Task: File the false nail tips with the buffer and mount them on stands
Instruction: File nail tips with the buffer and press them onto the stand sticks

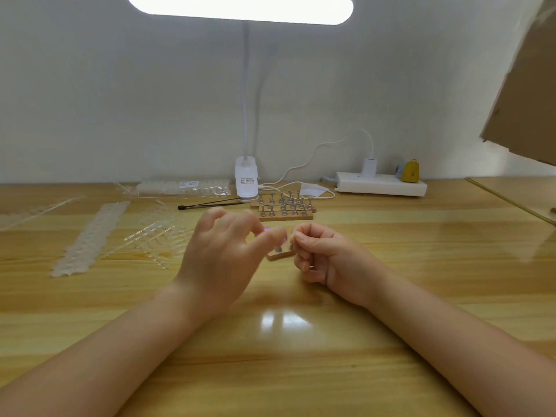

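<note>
a small wooden stand block (pixel 281 254) with two metal pegs sits at frame centre; three more peg-studded stand blocks (pixel 284 207) lie just above it. strips of clear nail tips (pixel 90 236) spread across the left.

Pretty plain setup here: a glossy light wood counter (pixel 301 371) pushed up against a bare off-white wall (pixel 120 100). A white clip-on lamp (pixel 246 182) sits at the counter's back edge, its bright bar head glowing overhead and reflecting off the wood. Right of the lamp there's a white power strip (pixel 380 183), and further right some brown cardboard (pixel 526 94) leans in.
</note>
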`<state>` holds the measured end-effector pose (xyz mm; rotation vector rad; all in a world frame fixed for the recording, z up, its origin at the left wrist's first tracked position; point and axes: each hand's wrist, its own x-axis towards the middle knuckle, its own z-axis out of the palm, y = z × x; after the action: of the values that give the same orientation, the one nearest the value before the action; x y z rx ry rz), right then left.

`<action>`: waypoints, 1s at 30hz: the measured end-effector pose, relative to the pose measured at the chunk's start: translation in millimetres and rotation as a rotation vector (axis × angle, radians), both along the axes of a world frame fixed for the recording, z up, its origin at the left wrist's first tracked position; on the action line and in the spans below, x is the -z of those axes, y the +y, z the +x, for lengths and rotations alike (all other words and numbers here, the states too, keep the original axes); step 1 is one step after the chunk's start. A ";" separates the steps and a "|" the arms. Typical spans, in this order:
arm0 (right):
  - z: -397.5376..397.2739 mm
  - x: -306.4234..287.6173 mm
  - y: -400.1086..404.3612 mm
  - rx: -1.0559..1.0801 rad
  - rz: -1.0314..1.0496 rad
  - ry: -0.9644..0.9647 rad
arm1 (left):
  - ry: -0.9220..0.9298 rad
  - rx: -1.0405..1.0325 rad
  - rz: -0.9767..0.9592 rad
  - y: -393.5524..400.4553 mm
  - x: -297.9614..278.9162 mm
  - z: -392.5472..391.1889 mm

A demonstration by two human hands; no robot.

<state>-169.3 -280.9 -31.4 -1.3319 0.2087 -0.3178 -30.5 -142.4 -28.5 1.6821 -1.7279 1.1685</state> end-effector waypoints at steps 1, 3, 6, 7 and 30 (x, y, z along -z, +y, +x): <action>0.1 0.3 0.2 0.008 -0.001 -0.001 | 0.035 -0.014 -0.010 1.2 -1.3 3.1; 1.1 1.6 1.4 0.014 -0.016 0.001 | 0.055 0.036 -0.061 0.9 -2.5 2.2; 0.6 1.8 1.8 0.005 -0.035 -0.003 | -0.023 0.115 -0.088 -3.8 0.4 -10.3; 0.2 1.2 1.9 -0.001 -0.035 -0.003 | -0.029 0.094 -0.066 -3.8 1.1 -10.8; 0.4 1.8 2.3 0.043 0.003 -0.043 | 0.278 0.057 0.077 -1.3 7.7 -4.8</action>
<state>-168.9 -278.6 -33.2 -1.3178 0.2022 -0.3821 -35.4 -143.7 -36.2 1.7346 -1.6517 0.8076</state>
